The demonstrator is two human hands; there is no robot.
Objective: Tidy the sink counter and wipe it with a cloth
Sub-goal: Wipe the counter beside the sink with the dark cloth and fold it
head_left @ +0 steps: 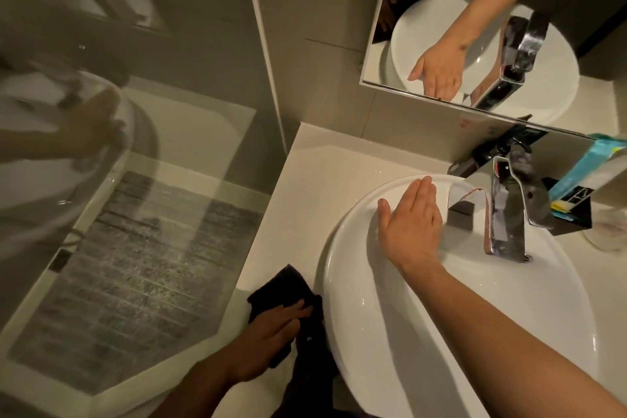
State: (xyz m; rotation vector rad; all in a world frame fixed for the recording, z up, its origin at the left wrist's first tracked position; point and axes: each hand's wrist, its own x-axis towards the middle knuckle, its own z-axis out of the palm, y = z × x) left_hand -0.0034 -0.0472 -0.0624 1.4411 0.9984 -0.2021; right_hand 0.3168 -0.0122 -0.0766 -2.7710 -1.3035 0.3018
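The left hand (271, 329) lies flat on a dark cloth (288, 295), fingers together and pressing it onto the white counter (305, 180) in the narrow strip between the basin (356, 282) and the counter's left edge. The right hand (412, 224) rests open and flat on the basin's far rim, fingers together, holding nothing — it looks like a brace. The main risk is that strip: the cloth sits close to the counter's front-left edge, and a hard sweep outward could push it, or any water it gathers, off onto the floor. The cloth is bunched, so part of it may skip the surface and leave streaks. The right hand sits just beside the tap (512, 210); leaning harder could slide it on the glossy rim into the metal. Past the tap, a black holder (573, 217) with a tube (583, 173) stands untouched, and a careless wipe there could tip it.
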